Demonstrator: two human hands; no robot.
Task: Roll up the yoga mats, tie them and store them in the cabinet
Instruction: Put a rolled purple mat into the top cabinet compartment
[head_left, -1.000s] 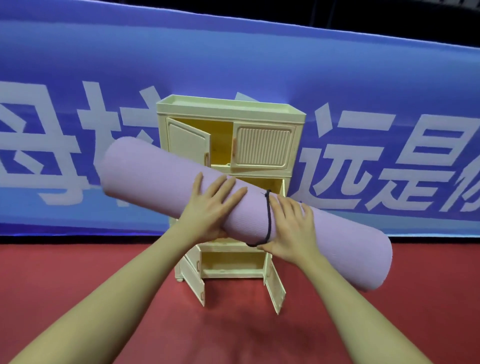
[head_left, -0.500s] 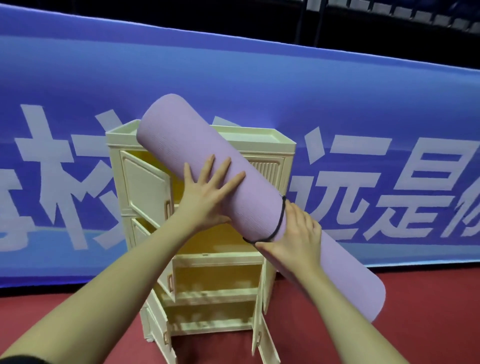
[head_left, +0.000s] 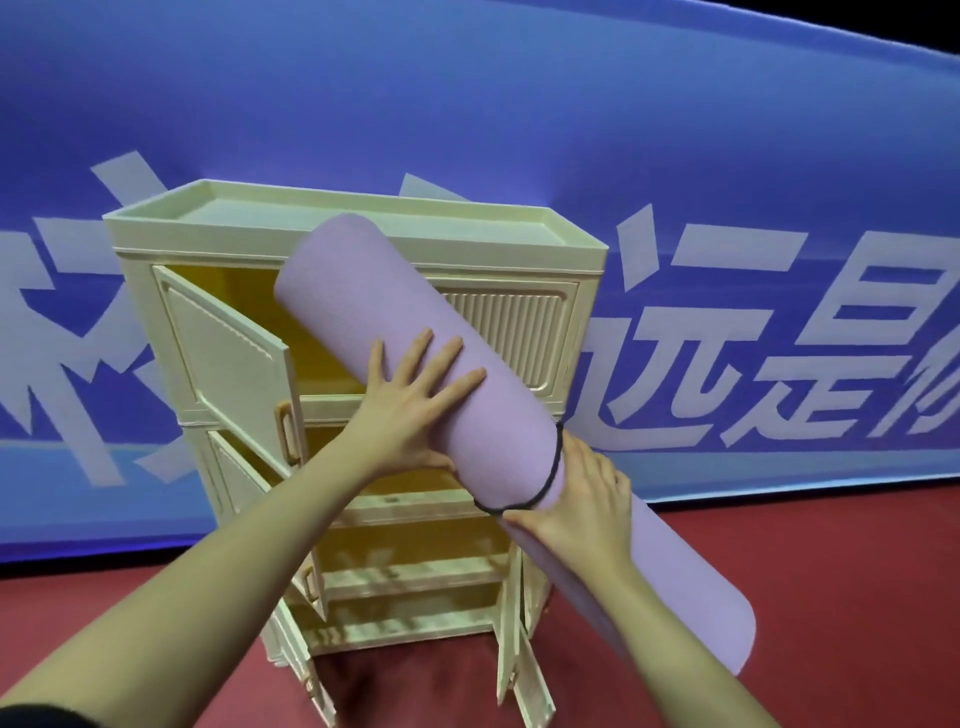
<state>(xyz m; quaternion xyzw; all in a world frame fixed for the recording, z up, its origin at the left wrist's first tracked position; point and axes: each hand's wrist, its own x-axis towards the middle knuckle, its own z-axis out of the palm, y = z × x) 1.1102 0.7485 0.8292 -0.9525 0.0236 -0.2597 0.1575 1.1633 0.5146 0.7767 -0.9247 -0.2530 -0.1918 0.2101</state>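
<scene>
I hold the rolled lilac yoga mat (head_left: 415, 353) slantwise in front of the cream cabinet (head_left: 519, 332), its far end up toward 11 o'clock against the open top compartment and its near end down toward 5 o'clock over the red floor (head_left: 831, 597). My left hand (head_left: 410, 410) lies across the middle of the roll, fingers spread and fairly straight over the top toward 1 o'clock, thumb tucked under the lower side, the forearm running back to 7 o'clock. My right hand (head_left: 582, 509) cups the roll lower down from the right, fingers curved around its far side and thumb on the underside, the forearm running back to 5 o'clock. A black tie (head_left: 550, 480) rings the mat just above that hand, touching the thumb tip.

The cabinet's upper left door (head_left: 223, 353) stands swung outward; the ribbed upper right door (head_left: 506, 332) is closed. Lower doors hang open too. Behind it all stretches a blue banner (head_left: 675, 156) with pale lettering.
</scene>
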